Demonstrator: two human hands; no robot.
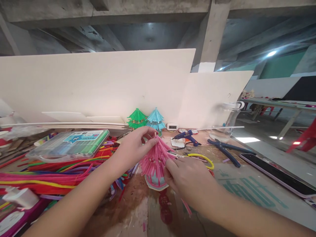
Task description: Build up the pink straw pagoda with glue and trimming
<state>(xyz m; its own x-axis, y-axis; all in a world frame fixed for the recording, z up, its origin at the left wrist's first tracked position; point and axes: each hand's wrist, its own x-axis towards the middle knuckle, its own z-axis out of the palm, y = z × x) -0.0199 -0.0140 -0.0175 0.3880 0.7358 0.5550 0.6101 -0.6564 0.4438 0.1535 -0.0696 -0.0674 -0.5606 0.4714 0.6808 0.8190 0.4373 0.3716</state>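
In mid-frame, the left hand (138, 142) pinches the pink tree (152, 162) on top. The right hand (186, 174) curls against it, any grip hidden.

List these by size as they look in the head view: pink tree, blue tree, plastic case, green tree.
1. Plastic case
2. Pink tree
3. Green tree and blue tree: too alike to rank
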